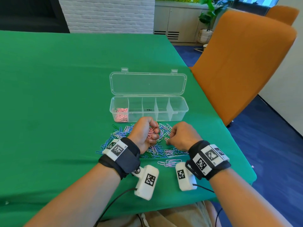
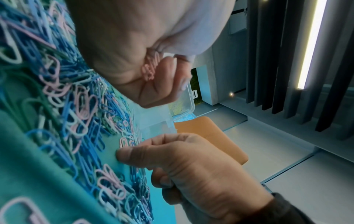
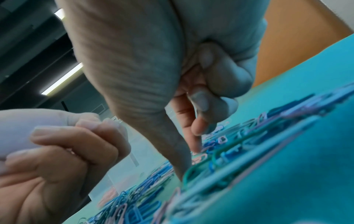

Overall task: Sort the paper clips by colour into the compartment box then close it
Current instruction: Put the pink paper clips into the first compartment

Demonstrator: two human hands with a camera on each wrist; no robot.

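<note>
The clear compartment box (image 1: 178,115) stands on the green cloth with its lid (image 1: 147,84) laid open behind. Pink clips (image 1: 122,115) fill its leftmost compartment; the other compartments look empty. A mixed pile of paper clips (image 1: 121,133), blue, pink, white and green, lies in front. My left hand (image 1: 152,133) hovers over the pile, palm turned up, fingers curled round a bunch of pink clips (image 2: 149,71). My right hand (image 1: 168,140) reaches down beside it; thumb and forefinger pinch a pink clip (image 2: 124,142) lying on the cloth, the other fingers curled in.
An orange chair (image 1: 242,71) stands close to the table's right edge. A few stray pink and white clips (image 1: 170,162) lie nearer to me, between my wrists. Green cloth (image 1: 57,95) stretches far to the left and behind the box.
</note>
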